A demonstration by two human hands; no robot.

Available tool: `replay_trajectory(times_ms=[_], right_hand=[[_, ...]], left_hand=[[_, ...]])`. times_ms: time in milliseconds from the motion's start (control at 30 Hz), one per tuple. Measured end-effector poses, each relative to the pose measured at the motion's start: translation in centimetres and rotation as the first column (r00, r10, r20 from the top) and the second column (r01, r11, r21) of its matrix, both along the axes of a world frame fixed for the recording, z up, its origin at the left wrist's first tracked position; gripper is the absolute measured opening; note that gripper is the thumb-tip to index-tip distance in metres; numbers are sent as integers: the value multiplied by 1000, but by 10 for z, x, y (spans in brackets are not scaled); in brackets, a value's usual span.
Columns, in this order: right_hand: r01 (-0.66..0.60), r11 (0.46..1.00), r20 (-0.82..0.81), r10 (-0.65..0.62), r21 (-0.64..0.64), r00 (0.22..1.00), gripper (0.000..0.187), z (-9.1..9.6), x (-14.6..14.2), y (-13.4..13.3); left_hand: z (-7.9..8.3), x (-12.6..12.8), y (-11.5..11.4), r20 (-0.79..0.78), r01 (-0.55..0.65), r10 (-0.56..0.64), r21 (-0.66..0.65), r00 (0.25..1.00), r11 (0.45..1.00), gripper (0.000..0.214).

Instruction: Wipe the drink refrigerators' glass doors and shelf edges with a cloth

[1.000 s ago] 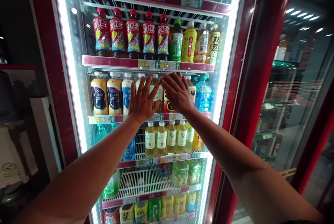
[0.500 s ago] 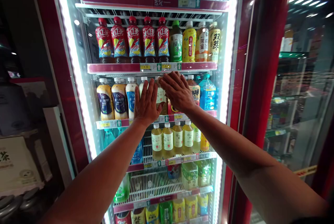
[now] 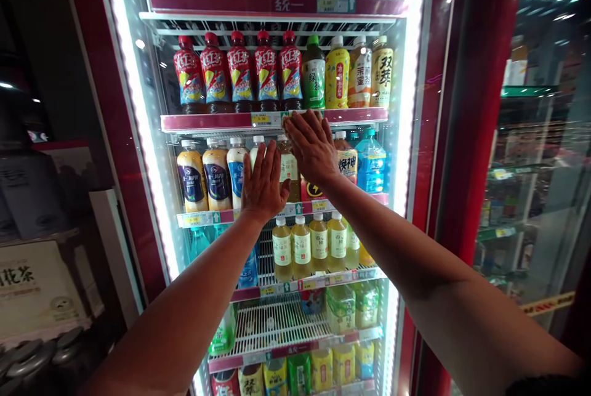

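Both my arms reach forward to a lit drinks fridge with a red frame (image 3: 466, 137). My left hand (image 3: 264, 181) is open, fingers stretched upward, flat in front of the second shelf's bottles. My right hand (image 3: 312, 145) is open too, fingers spread and pointing up-left, its tips at the pink price rail (image 3: 351, 115) of the shelf above. Neither hand holds anything. Behind them stand cream milk-tea bottles (image 3: 205, 169), a blue bottle (image 3: 370, 161) and partly hidden bottles. Whether glass lies between my hands and the bottles I cannot tell.
Red-labelled tea bottles (image 3: 240, 72) and green and yellow bottles (image 3: 337, 72) fill the upper shelf. Pale yellow bottles (image 3: 309, 245) stand on the shelf below, more drinks lower down. A carton with printed characters (image 3: 32, 288) sits at the left. Another glass-fronted case (image 3: 530, 199) stands to the right.
The view has shifted so the fridge sits lower and more to the right. My right hand has risen to the upper shelf's rail; my left hand stays flat at the second shelf.
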State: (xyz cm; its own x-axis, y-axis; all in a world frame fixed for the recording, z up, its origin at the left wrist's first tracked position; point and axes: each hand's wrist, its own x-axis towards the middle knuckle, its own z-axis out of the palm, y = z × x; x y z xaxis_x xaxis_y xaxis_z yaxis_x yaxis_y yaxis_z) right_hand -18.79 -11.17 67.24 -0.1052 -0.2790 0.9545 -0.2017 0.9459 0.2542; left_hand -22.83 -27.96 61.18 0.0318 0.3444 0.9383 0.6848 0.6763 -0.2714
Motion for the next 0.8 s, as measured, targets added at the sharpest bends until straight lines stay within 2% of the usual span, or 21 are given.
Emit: replay_trajectory(times_ms=[67, 233, 400, 500, 633, 800], right_hand=[[-10, 1000, 26, 10, -7, 1000, 56, 2, -2, -12], [-52, 988, 131, 33, 149, 991, 55, 0, 1, -28], [-54, 997, 105, 48, 50, 993, 59, 4, -6, -43], [-66, 991, 139, 50, 116, 989, 57, 3, -8, -54], [-87, 982, 141, 64, 169, 988, 53, 1, -7, -58], [-113, 992, 91, 108, 50, 990, 55, -3, -11, -75]], left_hand=[[-1, -1, -4, -36, 41, -40, 33, 999, 999, 77], [-2, -2, -15, -109, 124, -114, 94, 988, 988, 74], [0, -3, -19, -130, 155, -139, 130, 982, 979, 72], [4, -5, -27, -143, 185, -167, 123, 975, 975, 69], [14, -6, -61, -60, 124, -121, 52, 991, 991, 70], [17, -12, -122, 59, -103, 97, 119, 994, 988, 73]])
